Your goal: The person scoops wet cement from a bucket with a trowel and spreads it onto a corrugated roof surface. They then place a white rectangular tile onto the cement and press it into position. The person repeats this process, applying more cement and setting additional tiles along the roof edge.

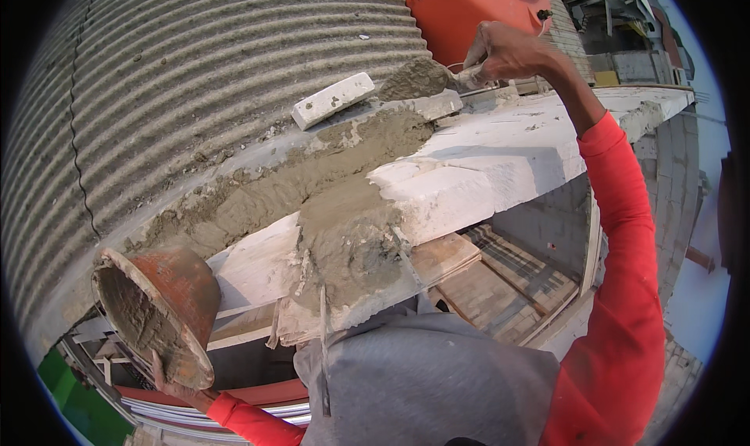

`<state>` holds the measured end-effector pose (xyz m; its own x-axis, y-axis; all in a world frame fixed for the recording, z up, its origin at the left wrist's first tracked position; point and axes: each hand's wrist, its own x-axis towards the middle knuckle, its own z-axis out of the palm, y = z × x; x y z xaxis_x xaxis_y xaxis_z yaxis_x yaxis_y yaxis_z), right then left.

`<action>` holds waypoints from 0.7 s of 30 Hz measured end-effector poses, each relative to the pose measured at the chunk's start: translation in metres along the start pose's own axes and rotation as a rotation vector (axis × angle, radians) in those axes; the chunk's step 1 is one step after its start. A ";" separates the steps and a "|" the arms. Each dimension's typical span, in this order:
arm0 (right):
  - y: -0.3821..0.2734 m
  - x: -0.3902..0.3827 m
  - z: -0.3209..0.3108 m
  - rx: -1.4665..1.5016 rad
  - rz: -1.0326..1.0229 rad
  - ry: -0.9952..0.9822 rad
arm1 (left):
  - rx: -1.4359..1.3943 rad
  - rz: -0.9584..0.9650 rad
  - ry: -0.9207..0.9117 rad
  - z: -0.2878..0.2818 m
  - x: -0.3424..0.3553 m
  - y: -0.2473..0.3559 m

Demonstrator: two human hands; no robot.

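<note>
Mortar (285,184) lies in a long, rough band between the corrugated roof (219,63) and the white ledge (500,161) in front of you, and it looks wet. A broad patch (348,219) of it also spreads across the ledge toward you, near the thin steel rods (325,344) at its near edge.

Your left hand (178,387) has its grip closed on the lower rim of the bucket (176,290), which tips over at the left end of the band with its mouth facing out to the left. Mortar coats its inside, with more gathered toward the lower side; how much is left there you cannot tell from this angle.

Your right hand (508,51) reaches far out, its grip wrapped round the smeared handle of what looks like a trowel (471,77). A dark clump (418,78) of mortar sits just beyond, at the roof's edge; whether it rests on the blade or on the roof is hard to tell.

Judging by how things lie, you are partway through: the mortar is placed along much of the joint, but its surface is lumpy and ragged, so smoothing seems left to do. The ledge on either side of the patch is mostly bare. A white block (333,100) lies loose-looking beside the band, near the clump.
</note>
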<state>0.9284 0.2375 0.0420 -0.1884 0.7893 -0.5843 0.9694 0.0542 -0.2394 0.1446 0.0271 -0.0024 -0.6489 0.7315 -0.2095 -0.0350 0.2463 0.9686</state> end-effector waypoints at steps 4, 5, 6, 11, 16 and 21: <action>-0.068 -0.085 -0.047 0.247 -0.093 0.249 | 0.000 -0.003 -0.089 0.023 -0.005 0.022; -0.097 -0.104 -0.055 0.073 -0.082 0.396 | -0.055 -0.046 -0.073 0.045 -0.017 0.040; -0.125 -0.122 -0.059 -0.103 -0.071 0.542 | -0.113 -0.089 -0.057 0.065 -0.024 0.054; -0.252 -0.086 -0.050 -0.013 -0.611 0.502 | -0.098 0.109 -0.345 0.132 -0.045 0.119; -0.364 -0.044 -0.016 -0.331 -0.585 0.331 | -0.015 0.165 -0.491 0.179 -0.052 0.148; -0.398 -0.010 0.059 -0.527 -0.804 0.645 | 0.000 0.169 -0.507 0.172 -0.052 0.140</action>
<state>0.5354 0.1715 0.0974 -0.8122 0.5686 0.1304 0.5802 0.8106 0.0790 0.3041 0.1327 0.1207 -0.1972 0.9763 -0.0886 0.0383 0.0980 0.9944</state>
